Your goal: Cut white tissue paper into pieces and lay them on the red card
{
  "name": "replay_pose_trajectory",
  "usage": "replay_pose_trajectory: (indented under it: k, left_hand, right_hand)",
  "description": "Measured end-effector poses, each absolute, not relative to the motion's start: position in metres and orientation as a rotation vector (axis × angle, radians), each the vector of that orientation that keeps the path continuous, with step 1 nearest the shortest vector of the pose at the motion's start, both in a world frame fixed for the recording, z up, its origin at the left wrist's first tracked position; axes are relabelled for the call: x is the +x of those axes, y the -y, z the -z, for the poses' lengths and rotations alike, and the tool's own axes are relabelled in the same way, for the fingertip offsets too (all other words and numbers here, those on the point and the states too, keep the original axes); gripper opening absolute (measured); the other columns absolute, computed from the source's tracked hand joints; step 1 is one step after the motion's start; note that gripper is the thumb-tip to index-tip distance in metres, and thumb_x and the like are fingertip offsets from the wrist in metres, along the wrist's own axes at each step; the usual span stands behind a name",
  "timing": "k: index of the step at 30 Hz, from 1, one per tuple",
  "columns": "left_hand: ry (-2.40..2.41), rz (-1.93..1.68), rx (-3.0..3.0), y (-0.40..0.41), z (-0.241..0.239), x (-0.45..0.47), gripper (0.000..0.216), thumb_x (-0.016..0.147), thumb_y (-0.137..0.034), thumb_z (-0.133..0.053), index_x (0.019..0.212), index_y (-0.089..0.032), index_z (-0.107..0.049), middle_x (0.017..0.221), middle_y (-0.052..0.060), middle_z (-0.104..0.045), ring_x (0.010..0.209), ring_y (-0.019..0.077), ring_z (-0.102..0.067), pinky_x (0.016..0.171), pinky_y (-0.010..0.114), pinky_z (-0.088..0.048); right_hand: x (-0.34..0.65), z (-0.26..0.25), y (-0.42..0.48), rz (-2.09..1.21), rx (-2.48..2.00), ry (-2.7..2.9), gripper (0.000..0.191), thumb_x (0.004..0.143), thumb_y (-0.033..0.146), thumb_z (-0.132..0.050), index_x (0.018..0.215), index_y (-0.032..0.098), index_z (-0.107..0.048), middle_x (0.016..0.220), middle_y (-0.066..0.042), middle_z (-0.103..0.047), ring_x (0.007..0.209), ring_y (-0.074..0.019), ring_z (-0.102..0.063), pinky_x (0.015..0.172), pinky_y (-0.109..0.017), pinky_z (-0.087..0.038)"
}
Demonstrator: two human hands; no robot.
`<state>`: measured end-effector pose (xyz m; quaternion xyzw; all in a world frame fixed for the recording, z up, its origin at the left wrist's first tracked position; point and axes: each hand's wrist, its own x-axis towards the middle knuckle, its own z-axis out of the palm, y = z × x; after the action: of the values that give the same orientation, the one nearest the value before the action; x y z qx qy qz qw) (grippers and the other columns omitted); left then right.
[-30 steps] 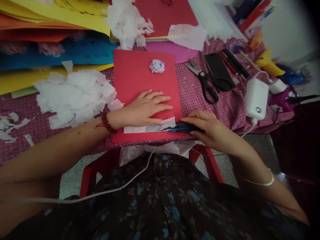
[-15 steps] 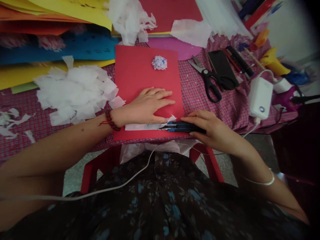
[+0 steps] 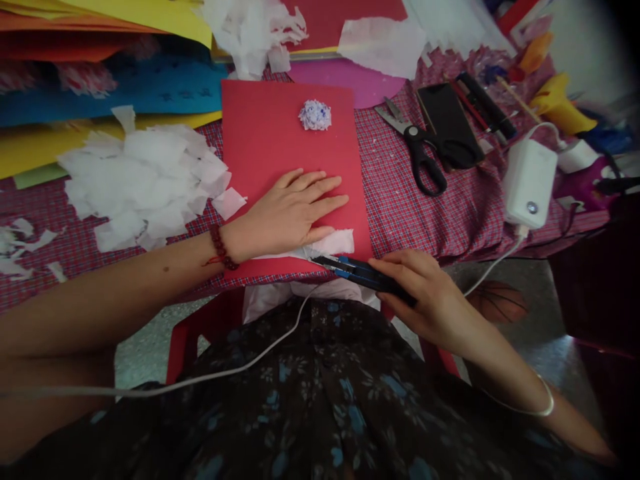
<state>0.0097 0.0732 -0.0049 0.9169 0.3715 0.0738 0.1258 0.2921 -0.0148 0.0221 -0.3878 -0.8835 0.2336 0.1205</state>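
My left hand lies flat with fingers spread on a sheet of red card. Below its thumb a strip of white tissue paper rests near the card's front edge; part of the strip is under the hand. My right hand is wrapped round a black and blue box cutter. The cutter's blade tip points left and touches or lies just over the tissue strip. Near the top of the card sits a small clump of white and blue paper shreds.
Left of the card is a pile of white tissue pieces on the checked cloth. Black-handled scissors, a dark phone, pens and a white power bank lie to the right. Coloured sheets are stacked at the back left.
My right hand with the box cutter has moved slightly down and right, and the cutter is more tilted. The strip's right end now lies flatter and shows more. My left hand keeps its place.
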Motion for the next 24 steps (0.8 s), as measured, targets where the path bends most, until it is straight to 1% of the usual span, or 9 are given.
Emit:
replay_pose_trajectory:
  k: [6, 8, 11, 13, 15, 17, 19, 21, 24]
  left_hand:
    - [-1.060, -0.235, 2.609, -0.081, 0.004, 0.009, 0.054, 0.097, -0.044, -0.050, 0.148, -0.026, -0.046, 0.162, 0.010, -0.035, 0.149, 0.0335, -0.029, 0.120, 0.055, -0.018]
    - [-1.015, -0.230, 2.526, -0.087, -0.003, 0.004, 0.051, 0.099, -0.047, -0.044, 0.145, -0.025, -0.049, 0.159, 0.010, -0.041, 0.147, 0.0318, -0.033, 0.119, 0.053, -0.022]
    - [-0.951, -0.215, 2.369, -0.094, -0.018, -0.012, 0.049, 0.102, -0.044, -0.032, 0.140, -0.022, -0.054, 0.148, 0.009, -0.053, 0.138, 0.0265, -0.046, 0.115, 0.045, -0.033]
    - [-0.945, -0.204, 2.328, -0.092, -0.025, -0.026, 0.048, 0.100, -0.045, -0.037, 0.135, -0.020, -0.057, 0.143, 0.010, -0.058, 0.134, 0.0263, -0.051, 0.112, 0.043, -0.037]
    - [-0.971, -0.185, 2.352, -0.084, -0.027, -0.040, 0.045, 0.095, -0.047, -0.047, 0.126, -0.019, -0.062, 0.142, 0.011, -0.058, 0.133, 0.0284, -0.051, 0.112, 0.044, -0.038]
    - [-1.035, -0.181, 2.396, -0.074, -0.026, -0.051, 0.035, 0.093, -0.044, -0.051, 0.114, -0.020, -0.066, 0.141, 0.011, -0.057, 0.130, 0.0291, -0.051, 0.111, 0.045, -0.038]
    - [-1.119, -0.184, 2.428, -0.062, -0.024, -0.059, 0.025, 0.093, -0.039, -0.052, 0.101, -0.020, -0.067, 0.135, 0.010, -0.059, 0.124, 0.0280, -0.054, 0.108, 0.044, -0.039]
    - [-1.166, -0.188, 2.444, -0.050, -0.024, -0.062, 0.021, 0.094, -0.036, -0.051, 0.092, -0.020, -0.066, 0.124, 0.010, -0.063, 0.113, 0.0261, -0.058, 0.102, 0.042, -0.041]
    - [-1.182, -0.196, 2.449, -0.036, -0.025, -0.061, 0.020, 0.095, -0.033, -0.050, 0.089, -0.019, -0.064, 0.110, 0.010, -0.064, 0.103, 0.0240, -0.059, 0.094, 0.039, -0.044]
  right_hand:
    - [0.295, -0.019, 0.023, -0.667, -1.165, 2.568, 0.040, 0.095, 0.018, -0.058, 0.135, 0.018, -0.051, 0.119, -0.013, -0.060, 0.107, -0.0268, -0.058, 0.090, -0.045, -0.049]
    - [0.296, -0.018, 0.021, -0.680, -1.163, 2.555, 0.040, 0.095, 0.017, -0.058, 0.135, 0.020, -0.051, 0.119, -0.013, -0.060, 0.108, -0.0267, -0.058, 0.090, -0.046, -0.049]
    - [0.297, -0.015, 0.019, -0.706, -1.157, 2.535, 0.042, 0.095, 0.017, -0.058, 0.136, 0.022, -0.051, 0.120, -0.013, -0.059, 0.109, -0.0269, -0.058, 0.090, -0.046, -0.050]
    - [0.297, -0.013, 0.019, -0.717, -1.155, 2.518, 0.044, 0.095, 0.018, -0.059, 0.137, 0.023, -0.050, 0.120, -0.012, -0.059, 0.109, -0.0272, -0.058, 0.090, -0.046, -0.050]
    - [0.298, -0.012, 0.018, -0.721, -1.155, 2.505, 0.046, 0.094, 0.018, -0.059, 0.139, 0.024, -0.049, 0.120, -0.012, -0.059, 0.109, -0.0273, -0.058, 0.091, -0.046, -0.050]
    - [0.298, -0.012, 0.018, -0.708, -1.167, 2.496, 0.047, 0.094, 0.018, -0.059, 0.140, 0.024, -0.050, 0.120, -0.012, -0.059, 0.110, -0.0277, -0.058, 0.092, -0.047, -0.049]
    - [0.299, -0.012, 0.018, -0.687, -1.179, 2.491, 0.047, 0.093, 0.018, -0.060, 0.139, 0.024, -0.051, 0.120, -0.012, -0.060, 0.109, -0.0285, -0.059, 0.092, -0.047, -0.049]
    - [0.301, -0.013, 0.018, -0.670, -1.190, 2.484, 0.046, 0.093, 0.019, -0.060, 0.138, 0.023, -0.052, 0.119, -0.012, -0.060, 0.109, -0.0290, -0.060, 0.092, -0.048, -0.049]
    - [0.305, -0.014, 0.018, -0.669, -1.218, 2.471, 0.043, 0.093, 0.020, -0.060, 0.136, 0.022, -0.054, 0.118, -0.013, -0.061, 0.108, -0.0295, -0.060, 0.092, -0.048, -0.049]
